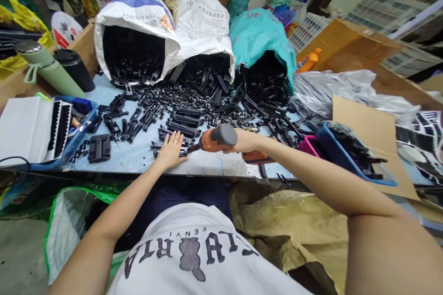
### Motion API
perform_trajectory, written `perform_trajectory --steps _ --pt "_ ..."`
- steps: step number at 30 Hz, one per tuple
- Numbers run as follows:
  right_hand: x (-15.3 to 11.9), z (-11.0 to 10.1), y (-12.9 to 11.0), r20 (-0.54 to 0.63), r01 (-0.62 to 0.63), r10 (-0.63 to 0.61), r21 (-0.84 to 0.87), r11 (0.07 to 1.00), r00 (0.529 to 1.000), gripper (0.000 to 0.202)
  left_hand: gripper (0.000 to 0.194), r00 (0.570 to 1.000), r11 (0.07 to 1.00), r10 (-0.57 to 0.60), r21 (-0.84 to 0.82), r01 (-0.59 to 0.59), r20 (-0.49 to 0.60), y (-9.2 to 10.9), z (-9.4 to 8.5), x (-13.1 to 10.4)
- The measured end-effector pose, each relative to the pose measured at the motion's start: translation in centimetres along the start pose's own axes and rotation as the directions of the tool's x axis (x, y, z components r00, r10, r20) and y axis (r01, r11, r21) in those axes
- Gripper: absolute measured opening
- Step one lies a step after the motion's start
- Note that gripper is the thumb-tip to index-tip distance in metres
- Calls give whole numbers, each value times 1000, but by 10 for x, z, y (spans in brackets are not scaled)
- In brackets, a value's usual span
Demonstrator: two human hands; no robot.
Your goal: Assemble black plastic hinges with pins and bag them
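My right hand [238,140] is wrapped round an orange and grey power drill [216,139], held level with its tip pointing left. That tip meets the right end of a black plastic part [183,151] near the table's front edge. Over the same part lies my left hand [172,150], palm down with fingers spread, pressing on it. Just behind the fingers, several long black parts [185,120] lie side by side in a stack. Small black pieces and screws [214,113] are scattered behind the drill.
Two white sacks [143,14] [204,23] and a teal sack [259,32] spill black parts at the back. Left are a blue tray [85,124], a green bottle [51,71] and a black cup [74,71]. Right are a blue basket [349,161] and cardboard [367,124].
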State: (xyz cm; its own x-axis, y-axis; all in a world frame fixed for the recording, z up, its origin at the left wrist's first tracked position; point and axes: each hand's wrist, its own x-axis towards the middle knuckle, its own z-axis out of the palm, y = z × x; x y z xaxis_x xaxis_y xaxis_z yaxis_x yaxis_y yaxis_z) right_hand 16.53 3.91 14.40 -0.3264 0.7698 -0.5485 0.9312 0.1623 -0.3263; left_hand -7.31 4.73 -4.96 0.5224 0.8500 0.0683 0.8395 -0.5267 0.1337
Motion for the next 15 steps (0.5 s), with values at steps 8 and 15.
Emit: perform_trajectory --steps 8,15 --pt "-23 0 171 -380 -193 621 728 658 686 27 76 992 999 31 -34 -36 -123 -3 -12 -13" --pt "-24 -5 231 -329 -250 683 758 603 652 25 39 941 979 -197 -7 202 -274 -37 -20 -51"
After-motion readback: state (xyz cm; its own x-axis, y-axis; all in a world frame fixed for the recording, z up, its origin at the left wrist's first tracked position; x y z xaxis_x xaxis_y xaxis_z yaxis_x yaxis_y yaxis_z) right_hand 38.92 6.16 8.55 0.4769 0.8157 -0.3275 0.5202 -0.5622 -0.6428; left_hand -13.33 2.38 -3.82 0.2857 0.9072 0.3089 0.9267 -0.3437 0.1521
